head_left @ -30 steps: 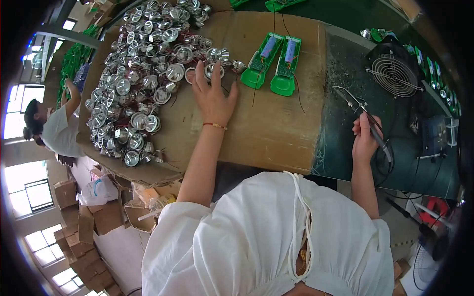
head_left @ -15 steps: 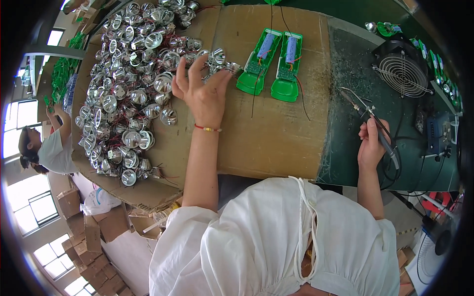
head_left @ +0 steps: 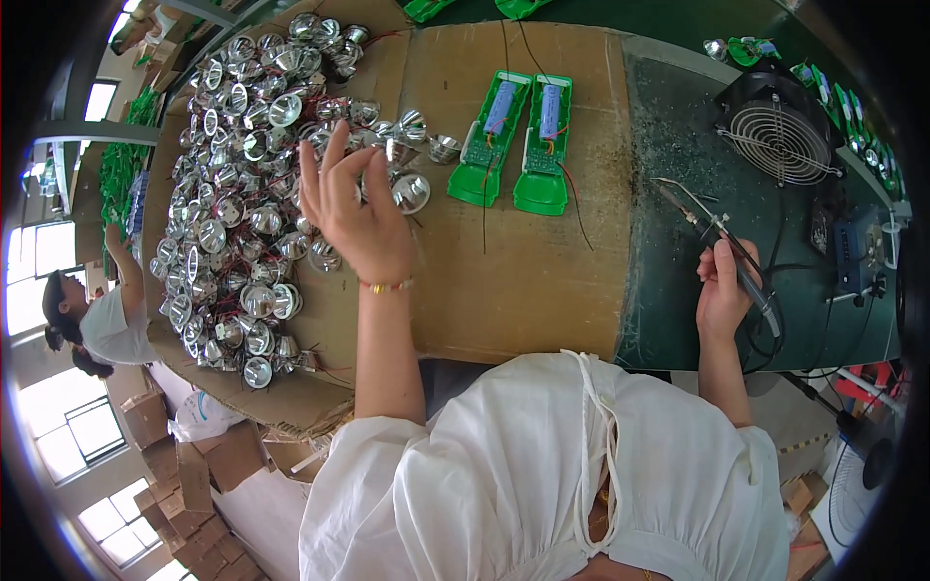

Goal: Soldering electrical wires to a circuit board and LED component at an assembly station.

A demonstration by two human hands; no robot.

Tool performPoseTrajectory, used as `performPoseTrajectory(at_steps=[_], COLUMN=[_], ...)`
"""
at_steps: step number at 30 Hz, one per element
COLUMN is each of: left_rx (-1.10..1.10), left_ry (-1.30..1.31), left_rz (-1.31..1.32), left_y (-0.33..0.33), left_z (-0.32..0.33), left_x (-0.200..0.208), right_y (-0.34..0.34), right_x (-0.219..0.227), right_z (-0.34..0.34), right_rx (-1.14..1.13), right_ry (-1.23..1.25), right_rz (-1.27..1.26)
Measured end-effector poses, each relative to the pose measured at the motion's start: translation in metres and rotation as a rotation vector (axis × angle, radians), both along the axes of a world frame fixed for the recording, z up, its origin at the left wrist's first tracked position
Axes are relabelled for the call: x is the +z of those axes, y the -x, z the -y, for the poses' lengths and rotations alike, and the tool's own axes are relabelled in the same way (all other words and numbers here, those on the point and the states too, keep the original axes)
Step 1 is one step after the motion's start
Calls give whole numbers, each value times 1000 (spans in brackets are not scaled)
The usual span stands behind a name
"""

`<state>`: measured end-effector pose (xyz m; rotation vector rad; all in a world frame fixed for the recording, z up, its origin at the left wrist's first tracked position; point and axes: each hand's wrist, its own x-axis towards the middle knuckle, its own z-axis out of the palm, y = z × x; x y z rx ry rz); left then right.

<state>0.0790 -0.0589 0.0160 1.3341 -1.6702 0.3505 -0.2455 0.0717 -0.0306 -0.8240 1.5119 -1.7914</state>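
My left hand [head_left: 358, 208] is over the right edge of a heap of silver reflector cups [head_left: 257, 223] with thin red wires. Its fingers are spread, with nothing visibly gripped. Just right of it lie a reflector cup [head_left: 411, 194] and another cup [head_left: 444, 148] on the cardboard. Farther right, two opened green plastic housings [head_left: 473, 182] [head_left: 540, 194] lie side by side. Each contains a blue cylindrical battery [head_left: 501, 107] and a small circuit board, with loose wires trailing out. At the right, my right hand [head_left: 725, 290] is closed round a soldering iron [head_left: 756, 290], its tip pointing up and left.
A brown cardboard sheet [head_left: 523, 290] covers the middle of the green bench [head_left: 668, 320]. A black fan with a wire guard [head_left: 778, 143] stands at the back right, near a blue box-shaped unit [head_left: 854, 257]. More green housings [head_left: 852, 116] line the far right. Another person [head_left: 107, 310] is at far left.
My left hand has moved left and slightly nearer, away from the cups beside the housings. My right hand stays nearly still with the soldering iron. The whole view has shifted slightly.
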Motion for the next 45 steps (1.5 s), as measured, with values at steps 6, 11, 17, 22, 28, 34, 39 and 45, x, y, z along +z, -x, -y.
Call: performPoseTrajectory(at_steps=[6,11,17,22,28,34,39,45], left_rx=[-416,-312,-278,-305,-303,-303,-306,-406], left_ry=[-937,-446,-481,-482,-482,-494,-499,-372], left_rz=[-729,11,73,64,43,47,48,105], left_y=[57,68,77,75,76,76,76,71], left_z=[-40,-25,-20,-17,-15,-15,-14,-19], left_x=[20,-12,-16,-21,-24,-22,-22,-8], right_y=[-35,-61,-68,-73,-73,-67,-64,-59], right_x=[25,31,25,25,26,29,26,28], right_z=[4,18,34,37,34,31,26,25], right_rx=[171,349,314,240,263,236,241,214], right_ry=[118,83,16,18,-4,72,16,39], right_rz=[-214,-347,-391,-288,-295,-183,-170,-130])
